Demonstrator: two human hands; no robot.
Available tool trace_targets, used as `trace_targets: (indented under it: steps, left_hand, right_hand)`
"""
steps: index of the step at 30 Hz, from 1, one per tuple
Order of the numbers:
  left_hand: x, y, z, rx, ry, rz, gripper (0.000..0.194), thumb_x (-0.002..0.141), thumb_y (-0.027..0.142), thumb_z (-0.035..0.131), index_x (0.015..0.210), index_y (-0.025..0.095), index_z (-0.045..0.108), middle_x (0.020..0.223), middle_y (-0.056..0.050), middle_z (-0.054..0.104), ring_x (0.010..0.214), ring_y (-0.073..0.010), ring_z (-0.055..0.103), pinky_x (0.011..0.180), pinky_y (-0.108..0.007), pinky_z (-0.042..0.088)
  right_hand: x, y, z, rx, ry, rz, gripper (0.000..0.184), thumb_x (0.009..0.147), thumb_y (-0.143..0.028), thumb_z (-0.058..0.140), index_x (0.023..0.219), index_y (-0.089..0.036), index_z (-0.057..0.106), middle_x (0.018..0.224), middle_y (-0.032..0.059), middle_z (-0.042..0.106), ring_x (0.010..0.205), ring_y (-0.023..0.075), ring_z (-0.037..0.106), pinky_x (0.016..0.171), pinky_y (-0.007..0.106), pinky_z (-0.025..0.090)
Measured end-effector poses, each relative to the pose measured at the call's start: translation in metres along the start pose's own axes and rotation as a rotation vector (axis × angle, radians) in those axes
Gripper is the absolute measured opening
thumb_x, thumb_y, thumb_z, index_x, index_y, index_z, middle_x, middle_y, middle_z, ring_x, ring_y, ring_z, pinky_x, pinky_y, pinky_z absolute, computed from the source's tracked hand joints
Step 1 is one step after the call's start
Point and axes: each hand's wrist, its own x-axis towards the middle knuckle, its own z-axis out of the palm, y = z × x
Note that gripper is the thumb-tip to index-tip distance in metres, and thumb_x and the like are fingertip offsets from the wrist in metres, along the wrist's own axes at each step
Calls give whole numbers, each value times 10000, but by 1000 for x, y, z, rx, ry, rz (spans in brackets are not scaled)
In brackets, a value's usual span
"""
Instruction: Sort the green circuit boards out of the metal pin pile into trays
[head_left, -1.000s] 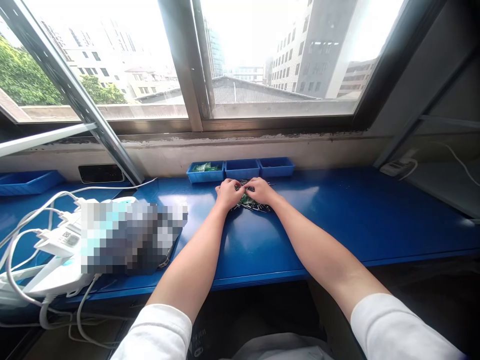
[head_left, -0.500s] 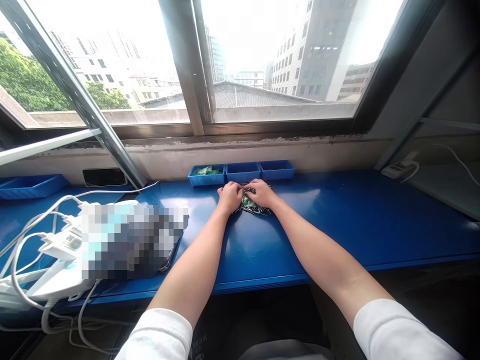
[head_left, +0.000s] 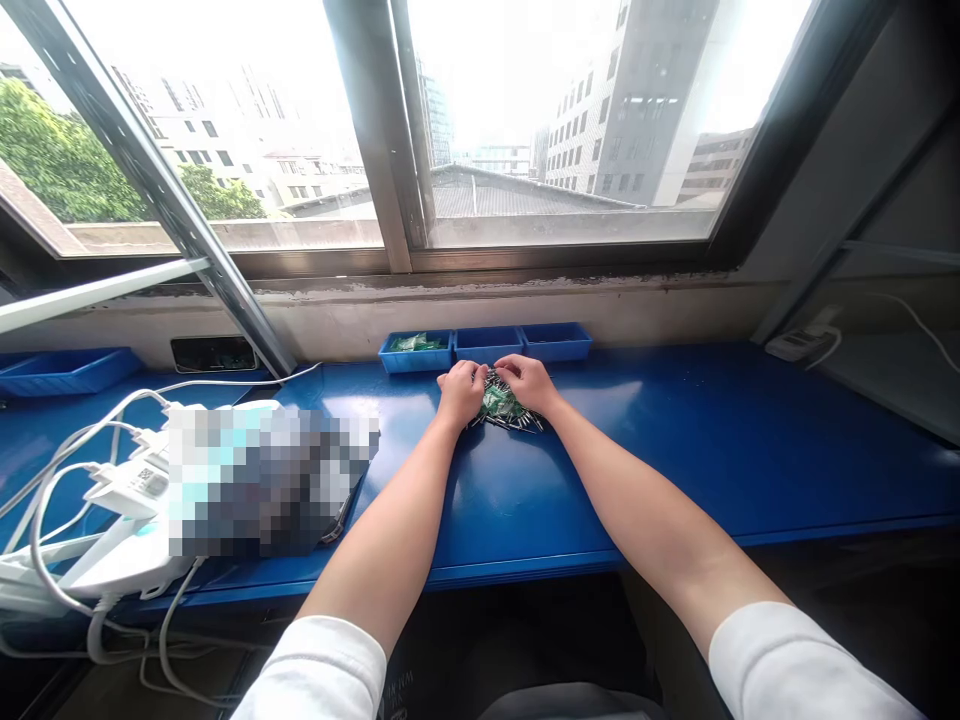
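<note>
Two bare hands, left hand and right hand, curl over one heap of slim, dark, rod-like pieces and crinkly green packets, before three blue rectangular bins; fingers look narrowly bent, their grip unclear.

A glossy blue flat tabletop carries thin dark rod-like pieces around green packets at centre, three blue plastic bins above them, and a white plastic power strip lower left.
</note>
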Motion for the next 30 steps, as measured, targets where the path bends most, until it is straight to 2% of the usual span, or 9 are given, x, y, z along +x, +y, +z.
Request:
trace_targets:
  steps: [4, 8, 10, 13, 15, 18, 21, 26, 30]
  left_hand:
    - [0, -1, 1, 9, -15, -30, 291, 930, 360, 388, 815, 204, 604, 951, -43, 658, 955, -189, 587, 866, -351, 365]
    - [0, -2, 1, 7, -45, -69, 292, 930, 397, 372, 922, 224, 607, 1029, -43, 656, 1030, -200, 571, 914, -365, 355]
    - [0, -3, 2, 19, -40, -118, 300, 927, 410, 365, 977, 228, 598, 1077, -51, 647, 1069, -211, 557, 941, -378, 349]
    - [1, -6, 4, 71, -37, -197, 279, 904, 390, 394, 1007, 220, 591, 1115, -75, 634, 1099, -236, 543, 966, -403, 339]
    - [2, -8, 6, 115, -56, -238, 265, 879, 364, 421, 1019, 215, 589, 1130, -93, 624, 1114, -253, 534, 975, -417, 333]
    - [3, -10, 7, 154, -110, -258, 276, 854, 355, 438, 1032, 210, 592, 1138, -111, 614, 1122, -272, 527, 979, -428, 328]
    - [3, -11, 8, 170, -142, -247, 294, 846, 357, 434, 1036, 206, 598, 1135, -118, 612, 1117, -277, 528, 976, -431, 326]
    - [3, -14, 9, 198, -162, -203, 298, 839, 367, 440, 1010, 203, 620, 1113, -122, 615, 1089, -279, 537, 945, -416, 346]
    - [2, -15, 9, 205, -170, -188, 312, 829, 399, 464, 1014, 206, 625, 1105, -118, 615, 1090, -285, 535, 931, -409, 361]
  right_hand:
    - [1, -3, -1, 166, 14, 56, 232, 792, -379, 625, 852, -165, 692, 795, 37, 679, 714, 172, 613, 652, 266, 489]
    - [2, -3, -5, 182, 32, 141, 252, 806, -376, 603, 894, -158, 695, 871, 49, 692, 790, 191, 633, 724, 285, 515]
    - [3, -2, -8, 77, 91, 166, 256, 823, -336, 580, 978, -164, 690, 949, 47, 689, 851, 195, 625, 790, 300, 509]
    - [5, 2, -14, -213, 175, 176, 336, 822, -279, 571, 1134, -183, 651, 1065, 46, 664, 1020, 227, 555, 927, 354, 446]
    - [5, 5, -19, -398, 174, 200, 426, 814, -271, 577, 1231, -187, 598, 1140, 58, 634, 1121, 269, 472, 980, 420, 386]
    - [6, 12, -24, -557, 121, 260, 540, 811, -291, 573, 1335, -185, 501, 1284, 77, 546, 1156, 329, 391, 962, 495, 348]
    - [7, 18, -25, -623, 68, 300, 614, 801, -304, 573, 1386, -189, 427, 1405, 67, 425, 1146, 355, 355, 941, 522, 337]
    - [7, 22, -23, -645, 12, 335, 668, 798, -324, 588, 1418, -212, 367, 1492, 64, 278, 1153, 370, 343, 934, 538, 339]
    - [5, 18, -19, -636, 36, 275, 652, 811, -342, 591, 1411, -197, 380, 1489, 93, 274, 1186, 373, 333, 953, 531, 340]
